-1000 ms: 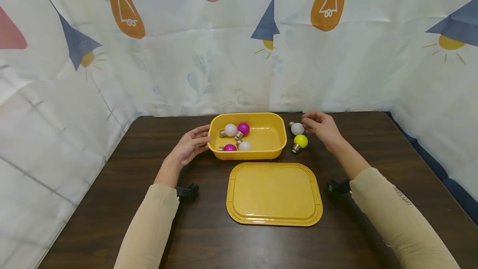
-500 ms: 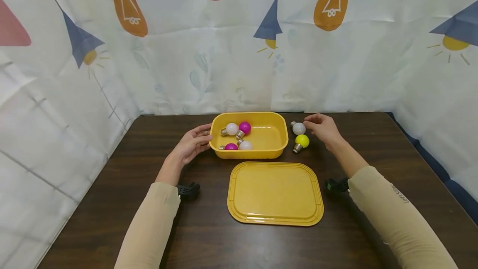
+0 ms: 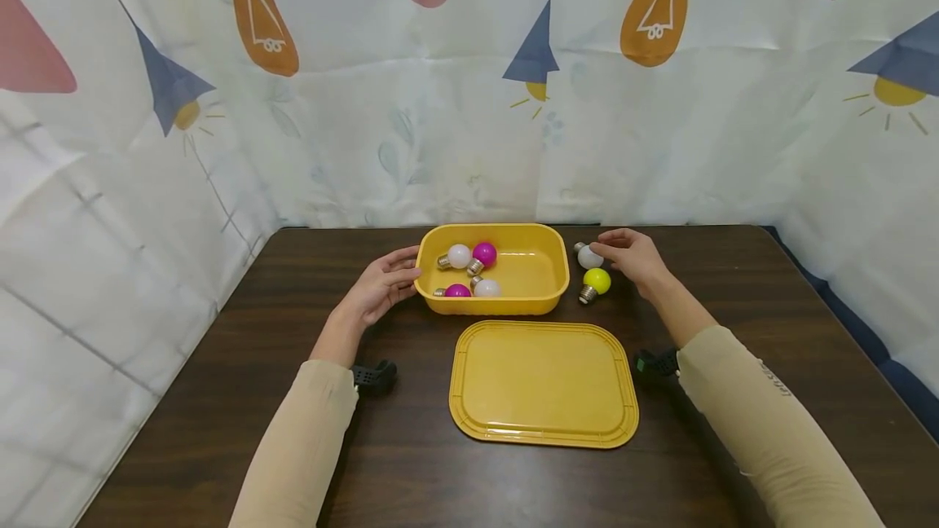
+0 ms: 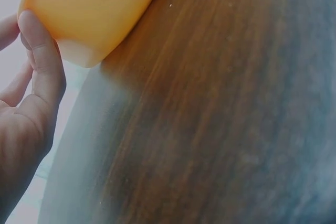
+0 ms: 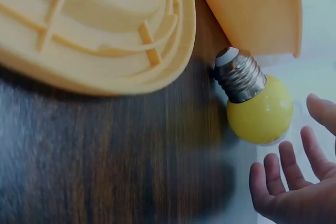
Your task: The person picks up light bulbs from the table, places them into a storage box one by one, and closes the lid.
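My left hand (image 3: 383,285) touches the left end of a yellow plastic box (image 3: 539,271); in the left wrist view its thumb (image 4: 39,40) lies against the outer wall. Inside the box are white and magenta light bulbs (image 3: 484,253) with metal screw bases. Over a white bulb (image 3: 588,259) on the table, to the right of the box, is my right hand (image 3: 634,259), fingers spread apart; whether they touch the bulb cannot be told. Just in front lies a yellow bulb (image 3: 598,279), its base toward me. In the right wrist view the yellow bulb (image 5: 261,111) hides the white one.
A flat yellow lid (image 3: 543,385) with a ridged rim lies in front of the box. The dark wooden table (image 3: 411,479) reaches back to a white printed curtain (image 3: 455,104), which also hangs at both sides.
My right hand has shifted slightly leftward, and its fingertips now cover more of the white bulb. The left hand stays at the box. The head view has drifted a little.
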`<state>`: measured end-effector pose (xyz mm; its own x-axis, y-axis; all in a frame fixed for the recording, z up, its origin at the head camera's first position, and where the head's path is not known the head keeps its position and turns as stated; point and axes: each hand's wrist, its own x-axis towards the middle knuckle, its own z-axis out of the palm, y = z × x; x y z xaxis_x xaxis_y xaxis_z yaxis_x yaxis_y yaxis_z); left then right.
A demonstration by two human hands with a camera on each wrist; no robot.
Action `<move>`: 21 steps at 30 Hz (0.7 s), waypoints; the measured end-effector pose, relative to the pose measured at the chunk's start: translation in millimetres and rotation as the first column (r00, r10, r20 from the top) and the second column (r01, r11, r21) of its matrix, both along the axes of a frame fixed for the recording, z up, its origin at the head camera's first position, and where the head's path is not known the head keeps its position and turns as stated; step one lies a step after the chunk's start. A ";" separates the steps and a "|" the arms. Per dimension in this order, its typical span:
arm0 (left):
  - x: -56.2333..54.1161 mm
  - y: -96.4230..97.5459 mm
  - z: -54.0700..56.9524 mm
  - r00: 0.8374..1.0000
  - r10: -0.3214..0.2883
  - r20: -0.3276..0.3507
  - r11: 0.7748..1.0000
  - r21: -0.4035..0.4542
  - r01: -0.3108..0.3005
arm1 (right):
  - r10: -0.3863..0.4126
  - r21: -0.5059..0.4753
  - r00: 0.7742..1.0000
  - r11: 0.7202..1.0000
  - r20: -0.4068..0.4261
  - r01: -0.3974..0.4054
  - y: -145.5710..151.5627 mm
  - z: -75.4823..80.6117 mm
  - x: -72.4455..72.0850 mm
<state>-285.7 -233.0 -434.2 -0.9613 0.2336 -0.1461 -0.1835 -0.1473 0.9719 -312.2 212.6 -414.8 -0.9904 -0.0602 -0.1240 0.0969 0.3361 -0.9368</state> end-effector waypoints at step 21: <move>0.3 0.1 -1.6 1.000 0.016 0.004 1.000 0.023 -0.016 | 0.001 0.058 0.999 0.998 0.045 -0.004 -5.5 -11.7 -8.5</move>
